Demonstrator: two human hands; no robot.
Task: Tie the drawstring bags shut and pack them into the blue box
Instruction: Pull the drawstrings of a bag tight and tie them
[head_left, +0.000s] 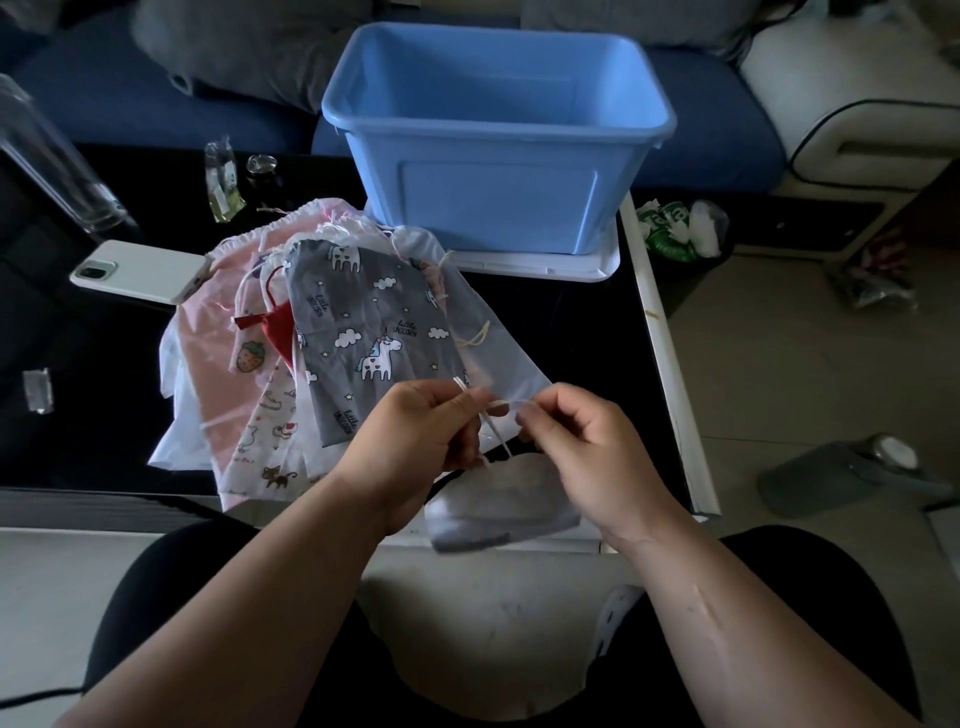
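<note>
The left hand (415, 434) and right hand (589, 441) pinch the thin white drawstring cord (497, 404) of a pale grey cloth bag (506, 501) at lower centre, apparently mid-knot, while a heap of patterned fabric bags (311, 338) waits at centre left and the blue plastic box (498, 208) at upper centre looks empty.

Both hands, left (415, 431) and right (582, 441), pinch a white drawstring (496, 410) above a pale bag (498, 499) at frame centre; the blue box (493, 140) stands above.

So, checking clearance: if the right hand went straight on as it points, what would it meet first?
The right hand would likely meet the left hand first, just across the white cord both pinch.
</note>
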